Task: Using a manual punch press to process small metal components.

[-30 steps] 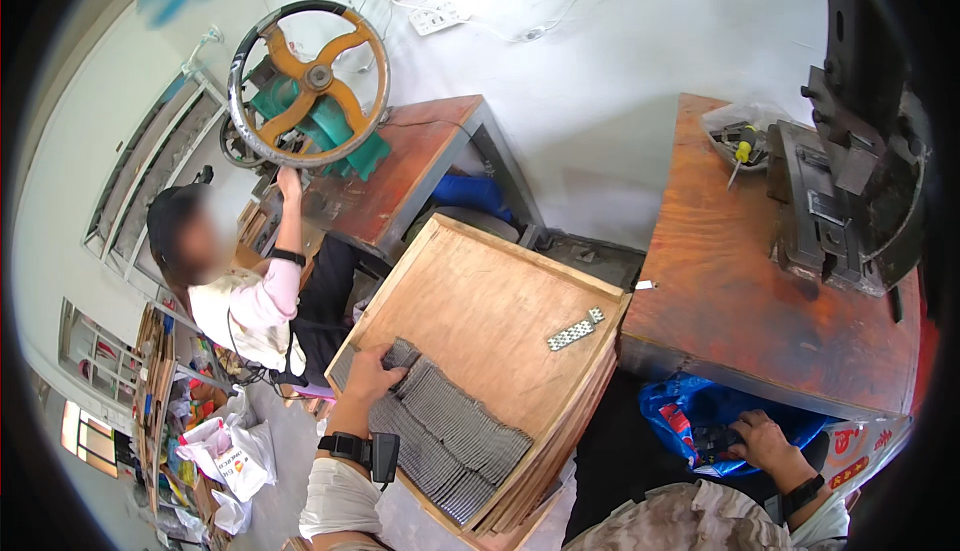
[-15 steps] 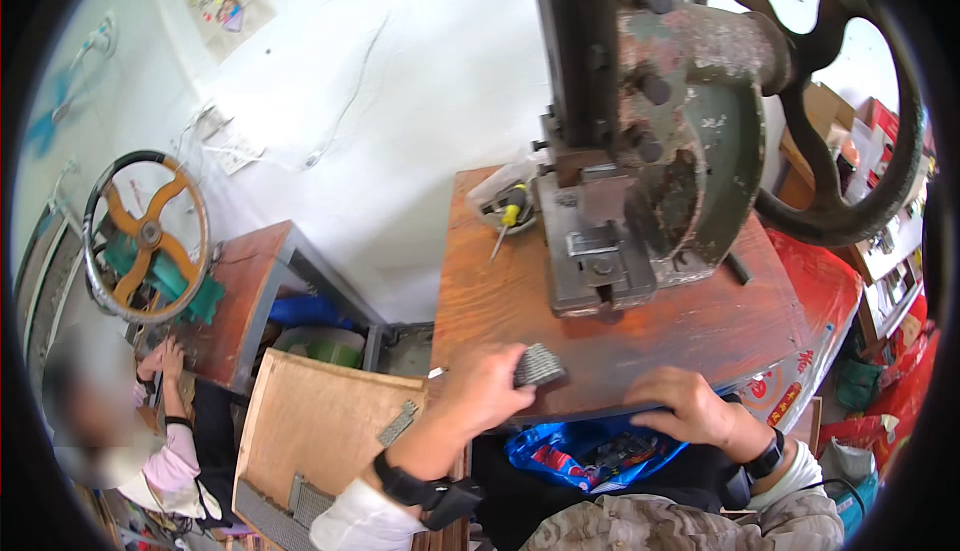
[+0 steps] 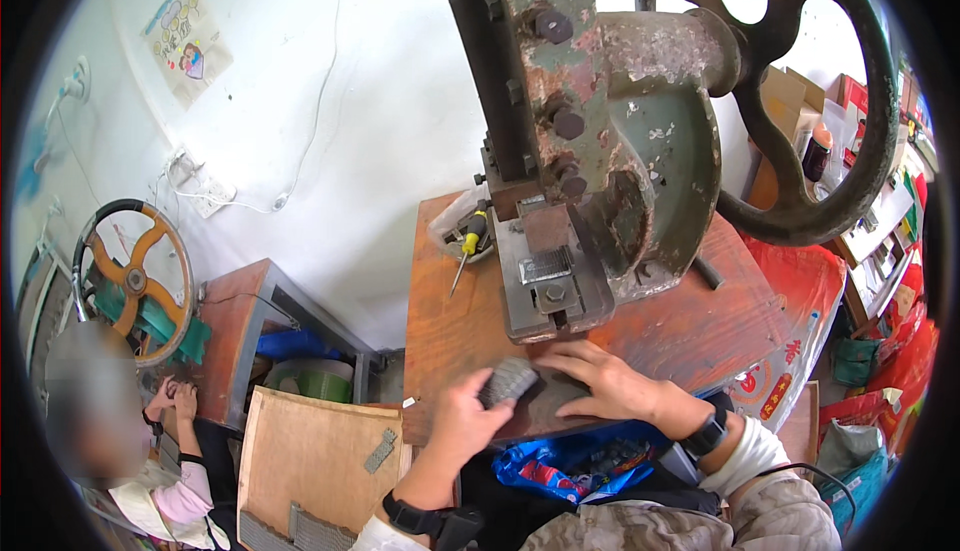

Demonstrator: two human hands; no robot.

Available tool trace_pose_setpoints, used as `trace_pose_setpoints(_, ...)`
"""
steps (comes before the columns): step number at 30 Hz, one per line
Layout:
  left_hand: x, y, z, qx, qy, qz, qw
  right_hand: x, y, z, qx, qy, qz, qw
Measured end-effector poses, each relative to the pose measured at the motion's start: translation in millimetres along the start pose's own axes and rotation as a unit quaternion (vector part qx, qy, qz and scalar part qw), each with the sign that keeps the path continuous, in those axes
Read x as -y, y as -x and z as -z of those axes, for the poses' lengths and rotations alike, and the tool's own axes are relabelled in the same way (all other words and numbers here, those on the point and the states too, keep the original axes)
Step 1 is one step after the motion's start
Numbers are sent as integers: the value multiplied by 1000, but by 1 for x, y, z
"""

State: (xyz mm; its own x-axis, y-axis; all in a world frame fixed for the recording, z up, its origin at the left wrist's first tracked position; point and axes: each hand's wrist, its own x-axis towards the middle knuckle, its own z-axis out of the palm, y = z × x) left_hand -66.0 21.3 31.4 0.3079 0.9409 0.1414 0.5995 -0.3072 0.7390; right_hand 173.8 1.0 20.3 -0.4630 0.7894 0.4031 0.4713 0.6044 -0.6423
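Note:
My left hand grips a small grey block with a ribbed surface, thumb on one side and fingers on the other, over the near edge of the wooden bench. The block is slightly blurred; it may be a stack of thin strips. Just right of it, my right hand reaches over the bench with its fingers apart and nothing seen in them. Beyond both hands stands a worn green hand press. On its steel base lies a shiny ribbed metal piece, below the ram.
A wooden tray with grey ribbed strips sits at lower left. An open blue bag lies below the bench edge. A yellow-black screwdriver rests by a plastic tub. The press's big wheel juts out right. Another person works at far left.
My right hand has moved left, closer to the ribbed block, and its fingers have stretched out. The left hand still holds the block. The whole view has shifted.

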Motion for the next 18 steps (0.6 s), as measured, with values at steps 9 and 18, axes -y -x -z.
trace_pose_setpoints(9,-72,-98,16,-151,-29,-19,988,-18,54,23,-68,50,-34,996)
trace_pose_setpoints(18,-87,-141,-32,-188,-111,-27,975,-17,55,25,-74,85,-7,994)
